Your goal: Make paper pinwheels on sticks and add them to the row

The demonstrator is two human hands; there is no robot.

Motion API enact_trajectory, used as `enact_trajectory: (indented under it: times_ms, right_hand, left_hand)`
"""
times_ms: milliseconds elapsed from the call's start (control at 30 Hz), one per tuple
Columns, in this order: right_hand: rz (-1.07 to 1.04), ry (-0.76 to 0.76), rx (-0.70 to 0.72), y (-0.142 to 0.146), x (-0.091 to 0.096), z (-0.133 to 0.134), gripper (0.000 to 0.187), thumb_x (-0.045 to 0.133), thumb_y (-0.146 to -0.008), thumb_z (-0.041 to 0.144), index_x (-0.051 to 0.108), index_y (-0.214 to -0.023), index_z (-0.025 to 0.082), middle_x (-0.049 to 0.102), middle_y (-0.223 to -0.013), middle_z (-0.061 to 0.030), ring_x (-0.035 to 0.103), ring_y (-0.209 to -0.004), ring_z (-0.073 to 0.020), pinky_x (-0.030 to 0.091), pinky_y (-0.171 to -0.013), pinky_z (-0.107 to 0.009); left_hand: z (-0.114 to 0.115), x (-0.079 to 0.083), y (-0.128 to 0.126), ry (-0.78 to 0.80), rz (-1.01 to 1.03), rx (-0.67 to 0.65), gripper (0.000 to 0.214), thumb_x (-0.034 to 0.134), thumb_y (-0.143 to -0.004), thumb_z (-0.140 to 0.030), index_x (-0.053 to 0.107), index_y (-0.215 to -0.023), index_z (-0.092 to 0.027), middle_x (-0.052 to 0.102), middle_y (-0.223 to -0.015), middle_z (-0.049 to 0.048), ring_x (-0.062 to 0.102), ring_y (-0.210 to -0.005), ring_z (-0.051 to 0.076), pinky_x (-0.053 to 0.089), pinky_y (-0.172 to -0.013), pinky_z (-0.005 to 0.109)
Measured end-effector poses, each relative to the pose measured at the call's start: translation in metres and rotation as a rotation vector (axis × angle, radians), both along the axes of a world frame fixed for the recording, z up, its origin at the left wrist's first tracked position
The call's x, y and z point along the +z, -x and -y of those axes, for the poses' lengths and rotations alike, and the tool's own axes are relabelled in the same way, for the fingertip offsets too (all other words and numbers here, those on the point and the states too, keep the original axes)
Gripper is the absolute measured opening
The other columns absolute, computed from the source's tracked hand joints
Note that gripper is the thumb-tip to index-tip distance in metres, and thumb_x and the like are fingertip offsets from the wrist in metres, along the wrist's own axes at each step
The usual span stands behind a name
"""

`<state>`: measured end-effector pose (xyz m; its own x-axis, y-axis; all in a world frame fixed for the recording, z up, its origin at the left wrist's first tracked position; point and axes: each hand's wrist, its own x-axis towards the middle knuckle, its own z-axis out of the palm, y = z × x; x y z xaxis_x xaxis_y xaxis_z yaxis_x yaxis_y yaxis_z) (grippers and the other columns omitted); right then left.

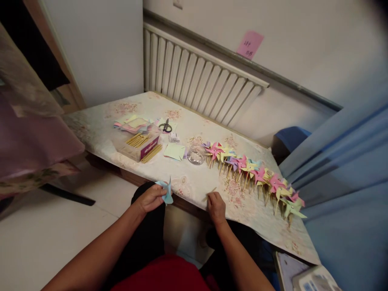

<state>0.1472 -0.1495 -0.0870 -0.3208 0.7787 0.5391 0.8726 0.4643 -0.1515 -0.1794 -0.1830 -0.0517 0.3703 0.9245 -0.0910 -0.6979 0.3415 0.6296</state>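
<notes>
My left hand point(152, 197) pinches a light blue paper pinwheel point(166, 193) just in front of the table's near edge. At that same edge, farther right, my right hand point(217, 207) is closed on a thin tan stick point(214, 189); only a short end of it shows. A clear round dish point(195, 156) of small shiny pieces stands beyond my hands. Left of the dish is a stack of pale green paper squares point(175, 152). Finished pinwheels point(259, 174) on gold sticks lie in a long row to the right.
On the cloth-covered table point(194, 186), a box point(138, 147) holds gold sticks, with more sticks point(152, 154) beside it. Colored paper point(133, 123) and black-handled scissors point(165, 127) lie behind. A radiator point(194, 76) lines the wall; a blue curtain point(342, 173) hangs at right.
</notes>
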Motion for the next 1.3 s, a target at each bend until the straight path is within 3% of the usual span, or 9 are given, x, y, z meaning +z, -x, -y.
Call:
enact_trajectory:
  times_ms: [300,533,767,933,1133,1233,1300]
  right_hand:
    - [-0.024,-0.028,-0.140,-0.044,-0.009,0.016,0.022,0.047,-0.091,0.011,0.066,-0.092,0.020,0.060,-0.085,-0.0057,0.055,-0.084,-0.0199,0.043,-0.075,-0.028]
    - [-0.210,-0.055,-0.202,-0.037,-0.017,0.018,0.022,0.043,-0.091,0.012,0.064,-0.091,0.019,0.061,-0.084,-0.0064,0.054,-0.084,-0.0213,0.043,-0.076,-0.031]
    - [-0.299,-0.045,-0.207,-0.032,-0.013,0.022,0.022,0.043,-0.090,0.012,0.064,-0.091,0.019,0.061,-0.085,-0.0068,0.055,-0.086,-0.0213,0.044,-0.079,-0.032]
    - [-0.400,-0.050,-0.226,-0.024,0.001,0.034,0.022,0.045,-0.094,0.020,0.066,-0.090,0.019,0.060,-0.082,-0.0068,0.054,-0.085,-0.0222,0.044,-0.080,-0.035]
    - [-0.598,-0.097,-0.285,-0.003,0.039,0.056,0.016,0.052,-0.093,0.029,0.064,-0.085,0.021,0.061,-0.089,-0.0078,0.056,-0.091,-0.0224,0.046,-0.086,-0.038]
    - [-0.819,0.008,-0.281,0.010,0.059,0.066,0.018,0.053,-0.090,0.031,0.059,-0.077,0.021,0.063,-0.084,-0.0055,0.059,-0.084,-0.0199,0.049,-0.082,-0.035]
    - [-1.035,0.172,-0.260,0.018,0.070,0.070,0.015,0.054,-0.087,0.032,0.060,-0.081,0.020,0.063,-0.074,-0.0020,0.062,-0.073,-0.0180,0.051,-0.075,-0.033]
  left_hand:
    - [-0.005,0.001,-0.013,0.007,-0.059,-0.014,0.035,0.092,-0.058,-0.024,0.072,-0.081,-0.007,0.071,-0.075,0.0077,0.064,-0.068,0.014,0.050,-0.067,0.023]
    - [-0.009,-0.002,-0.028,0.000,-0.054,-0.039,0.032,0.090,-0.063,-0.022,0.071,-0.084,-0.007,0.071,-0.074,0.0085,0.065,-0.065,0.014,0.050,-0.065,0.024]
    - [-0.011,-0.004,-0.037,0.066,-0.063,-0.025,0.036,0.092,-0.058,-0.019,0.073,-0.085,-0.006,0.073,-0.075,0.0097,0.067,-0.065,0.015,0.053,-0.067,0.025]
    - [-0.014,-0.004,-0.038,0.056,-0.056,-0.044,0.032,0.091,-0.060,-0.018,0.073,-0.084,-0.005,0.074,-0.076,0.0111,0.069,-0.069,0.017,0.054,-0.069,0.025]
    - [-0.014,-0.004,-0.038,0.061,-0.094,-0.026,0.033,0.090,-0.060,-0.017,0.074,-0.086,-0.006,0.075,-0.081,0.0113,0.069,-0.073,0.017,0.054,-0.071,0.025]
    - [-0.015,-0.002,-0.038,0.068,-0.118,-0.032,0.030,0.090,-0.061,-0.017,0.074,-0.084,-0.007,0.074,-0.078,0.0100,0.068,-0.071,0.016,0.053,-0.071,0.025]
    - [-0.015,-0.001,-0.038,0.063,-0.128,-0.053,0.030,0.090,-0.060,-0.019,0.074,-0.082,-0.006,0.074,-0.076,0.0099,0.067,-0.068,0.015,0.053,-0.071,0.025]
